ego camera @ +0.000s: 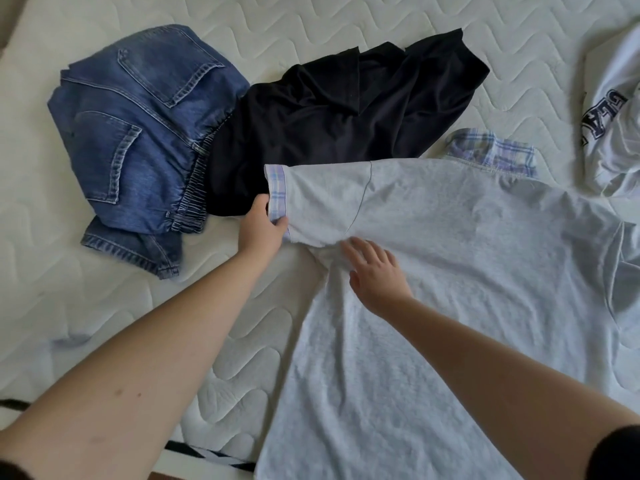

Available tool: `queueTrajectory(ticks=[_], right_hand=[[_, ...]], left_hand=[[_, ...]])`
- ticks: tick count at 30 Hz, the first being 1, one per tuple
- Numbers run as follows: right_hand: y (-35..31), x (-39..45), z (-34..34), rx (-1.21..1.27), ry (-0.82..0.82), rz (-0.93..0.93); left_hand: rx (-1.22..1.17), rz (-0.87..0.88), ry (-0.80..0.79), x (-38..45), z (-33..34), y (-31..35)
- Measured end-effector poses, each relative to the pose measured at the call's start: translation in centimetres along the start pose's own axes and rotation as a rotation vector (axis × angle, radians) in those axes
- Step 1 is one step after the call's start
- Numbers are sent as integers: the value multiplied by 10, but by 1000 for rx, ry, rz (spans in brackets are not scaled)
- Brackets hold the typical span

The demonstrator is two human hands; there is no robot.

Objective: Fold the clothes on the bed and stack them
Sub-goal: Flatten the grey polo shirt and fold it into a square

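Observation:
A light grey T-shirt [467,271] with plaid cuffs and collar lies spread face down across the bed, reaching to the near edge. My left hand [261,228] pinches the plaid cuff of its left sleeve. Near the armpit, my right hand [375,275] rests flat on the shirt's body with its fingers spread. A crumpled black garment [329,112] lies beyond the sleeve. Left of it sit roughly folded blue jeans [138,133].
The white quilted mattress [86,289] shows bare at the left and far side. A white garment with dark lettering [609,112] lies bunched at the right edge. A dark patterned strip [207,457] runs along the bed's near edge.

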State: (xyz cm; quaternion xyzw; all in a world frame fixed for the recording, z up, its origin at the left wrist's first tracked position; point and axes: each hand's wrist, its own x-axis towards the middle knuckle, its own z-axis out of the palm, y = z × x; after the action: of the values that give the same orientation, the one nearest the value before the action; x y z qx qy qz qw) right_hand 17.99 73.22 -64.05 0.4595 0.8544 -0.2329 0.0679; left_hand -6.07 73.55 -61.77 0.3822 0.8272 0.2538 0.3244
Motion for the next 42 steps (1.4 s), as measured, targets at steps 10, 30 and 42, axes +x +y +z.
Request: queueTrajectory(ticks=[10,30,42], right_hand=[[27,-49,-36,37,-94,201],[281,-221,-81,252,129,663],[406,-234,-84,648,339,934]], left_hand=[[166,151,50,-66,-1,10],[578,755,-481,-160,219,188],[897,927,-605,-162,350,285]])
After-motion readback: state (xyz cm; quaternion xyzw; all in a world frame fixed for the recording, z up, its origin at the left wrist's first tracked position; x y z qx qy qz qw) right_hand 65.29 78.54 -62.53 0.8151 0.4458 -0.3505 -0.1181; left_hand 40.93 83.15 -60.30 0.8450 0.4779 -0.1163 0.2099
